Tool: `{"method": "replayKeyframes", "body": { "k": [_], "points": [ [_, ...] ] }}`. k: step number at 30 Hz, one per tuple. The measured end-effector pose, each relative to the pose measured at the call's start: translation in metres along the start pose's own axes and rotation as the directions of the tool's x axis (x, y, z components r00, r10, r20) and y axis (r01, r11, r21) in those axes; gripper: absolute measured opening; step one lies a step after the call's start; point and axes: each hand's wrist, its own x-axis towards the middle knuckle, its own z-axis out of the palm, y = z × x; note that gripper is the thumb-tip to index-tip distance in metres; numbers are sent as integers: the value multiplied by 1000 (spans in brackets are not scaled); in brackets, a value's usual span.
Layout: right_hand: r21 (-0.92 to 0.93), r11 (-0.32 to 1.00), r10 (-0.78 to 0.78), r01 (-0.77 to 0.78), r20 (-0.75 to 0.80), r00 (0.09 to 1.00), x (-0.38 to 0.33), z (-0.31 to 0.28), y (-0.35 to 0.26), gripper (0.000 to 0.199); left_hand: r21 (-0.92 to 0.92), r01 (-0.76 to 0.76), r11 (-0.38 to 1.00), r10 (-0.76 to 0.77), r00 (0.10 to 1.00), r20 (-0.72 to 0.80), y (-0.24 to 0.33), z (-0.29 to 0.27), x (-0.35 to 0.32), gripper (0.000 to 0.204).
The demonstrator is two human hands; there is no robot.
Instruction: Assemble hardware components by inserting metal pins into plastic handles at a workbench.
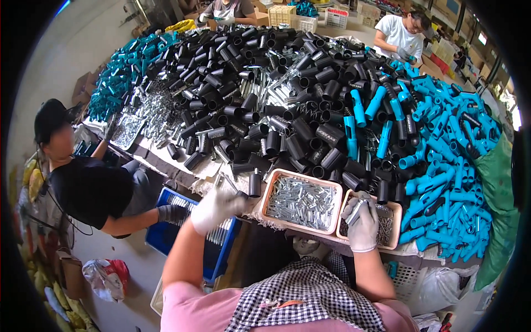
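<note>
My left hand [217,211], in a white glove, hovers over the table's front edge, left of the pink-rimmed tray. Its fingers are blurred, beside an upright black cylindrical sleeve [254,183]; whether they grip anything cannot be made out. My right hand [363,227], gloved in white too, is closed around a slim silver metal piece [356,212]. It sits above a smaller tray [393,238] of small dark metal parts, hiding part of it. Between my hands stands the larger tray [270,195], filled with short silver metal pins [304,202].
Black sleeves [301,133] are heaped across the table, with bright blue plastic tubes [442,144] at right and teal parts [130,72] at far left. On my left a person in black [91,188] reaches into a blue crate [210,265]. Two more people work across the table.
</note>
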Motion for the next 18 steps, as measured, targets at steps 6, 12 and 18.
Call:
{"method": "replayKeyframes", "body": {
  "k": [6,12,18],
  "points": [
    [-18,1000,17,-17,9,1000,-5,8,2,26,468,28,883,181,900,-396,20,-47,221,38],
    [-138,990,-21,28,53,998,1,6,1,28,376,470,799,-226,813,-536,36,-59,336,27],
    [-111,992,-50,55,45,998,-5,-1,-4,27,488,495,719,-294,853,-431,62,-57,365,27]
  ]
}}
